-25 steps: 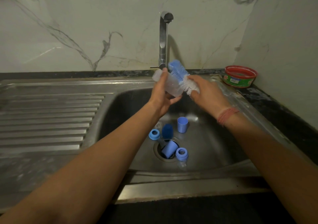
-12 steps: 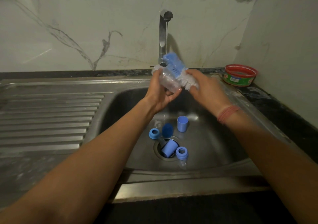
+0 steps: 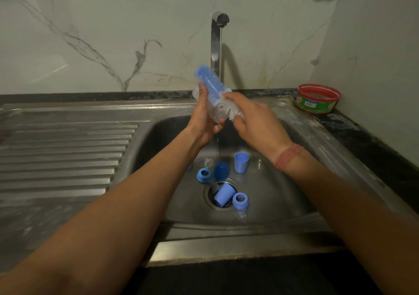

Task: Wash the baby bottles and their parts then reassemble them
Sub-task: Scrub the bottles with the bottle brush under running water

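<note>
Two hands are working under the tap: left hand (image 3: pixel 205 122) gripping the wet, likely slippery bottle (image 3: pixel 209 110) mid-body, right hand (image 3: pixel 254 119) clasping the brush (image 3: pixel 212 83).

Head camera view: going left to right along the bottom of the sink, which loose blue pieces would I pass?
Ring collar → dark blue dome cap → light blue cap lying over the drain → second ring collar, with the upright light blue cup behind it.

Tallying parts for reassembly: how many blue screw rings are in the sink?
2. One blue ring lies left of the drain; the other blue ring sits at the drain's right edge, beside the tipped blue cap. More could hide behind the forearms.
</note>
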The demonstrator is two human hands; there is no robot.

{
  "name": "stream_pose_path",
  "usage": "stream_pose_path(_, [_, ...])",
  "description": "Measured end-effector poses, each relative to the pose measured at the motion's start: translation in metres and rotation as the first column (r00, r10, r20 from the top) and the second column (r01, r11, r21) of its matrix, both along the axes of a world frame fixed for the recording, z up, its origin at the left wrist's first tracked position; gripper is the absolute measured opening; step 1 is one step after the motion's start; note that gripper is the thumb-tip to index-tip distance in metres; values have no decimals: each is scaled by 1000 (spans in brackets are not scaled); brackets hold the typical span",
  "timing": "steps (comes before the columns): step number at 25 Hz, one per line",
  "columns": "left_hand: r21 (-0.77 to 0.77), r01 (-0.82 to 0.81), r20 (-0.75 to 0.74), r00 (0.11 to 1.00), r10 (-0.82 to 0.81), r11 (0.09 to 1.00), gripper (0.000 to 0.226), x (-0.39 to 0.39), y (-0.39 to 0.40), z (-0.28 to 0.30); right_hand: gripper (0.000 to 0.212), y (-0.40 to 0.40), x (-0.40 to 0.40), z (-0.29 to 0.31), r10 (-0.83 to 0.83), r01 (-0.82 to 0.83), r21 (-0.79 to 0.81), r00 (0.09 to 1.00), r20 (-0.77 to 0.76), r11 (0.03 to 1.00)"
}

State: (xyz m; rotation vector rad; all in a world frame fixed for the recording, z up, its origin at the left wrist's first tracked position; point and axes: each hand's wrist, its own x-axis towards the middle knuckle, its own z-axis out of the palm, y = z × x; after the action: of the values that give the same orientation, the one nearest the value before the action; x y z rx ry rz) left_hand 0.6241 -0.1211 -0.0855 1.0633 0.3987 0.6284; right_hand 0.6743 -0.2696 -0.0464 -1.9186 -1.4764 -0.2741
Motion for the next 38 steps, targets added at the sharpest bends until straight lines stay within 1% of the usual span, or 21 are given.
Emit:
stream_pose_path(2, [-17,37,-7,999,-37,999,80,3,-5,2,50,-2,15,1,-68,67,-16,998,-9,998])
stream_pose_path(5, [-48,91,-2,996,-91,995,61,3,-10,5,51,-8,35,2,-168,166,-51,985,-34,985])
stream_pose_path(6, [-41,105,-2,994,-105,994,59,3,-12,5,51,-9,36,2,-181,179,-56,983,-31,982])
stream_pose_path(7, [-30,102,-3,995,-102,994,60,4,-12,4,51,-9,34,2,-176,174,-49,984,-30,984])
stream_pose_path(9, [-16,67,12,998,-67,998,65,4,-8,1,49,-8,21,4,-109,108,-20,993,-37,994])
stream_pose_path(11, [-43,32,60,998,-29,999,69,2,0,-2,49,-5,4,3,-17,16,-13,999,-32,1000])
stream_pose_path(13, [-78,25,98,995,-18,997,73,0,5,-2,51,-2,-4,1,23,-23,-13,1000,-15,1000])
stream_pose_path(16, [-26,59,55,997,-57,998,78,2,-5,0,52,-2,13,0,-55,55,-34,998,-1,998])
stream_pose_path(18, [-1,92,-8,996,-92,996,74,5,-13,2,51,-6,29,0,-129,128,-47,992,-5,991])
stream_pose_path(21, [-62,110,-29,993,-112,992,67,4,-16,7,52,-10,40,-2,-193,196,-50,979,63,979])
stream_pose_path(23, [-83,89,-25,995,-92,993,67,3,-12,7,51,-8,36,-4,-166,170,-25,980,108,985])
stream_pose_path(27, [-108,33,-6,999,-34,994,72,-1,0,-1,55,3,15,-8,1,3,-26,991,134,1000])
stream_pose_path(30, [-67,63,11,998,-62,996,77,-2,-4,2,53,4,22,-9,-39,40,-2,991,125,999])
stream_pose_path(32, [-29,57,-21,998,-57,998,78,0,-11,5,49,0,37,-10,-104,106,-17,989,106,994])
stream_pose_path(34, [-16,54,-54,997,-55,998,77,2,-14,7,48,-3,50,-13,-171,177,-38,978,118,984])
stream_pose_path(36, [-30,52,-62,997,-54,998,74,3,-13,9,50,-2,51,-16,-160,167,-49,979,127,985])
stream_pose_path(38, [-71,21,-79,997,-27,997,70,4,-10,6,51,0,43,-16,-104,110,-37,985,136,993])
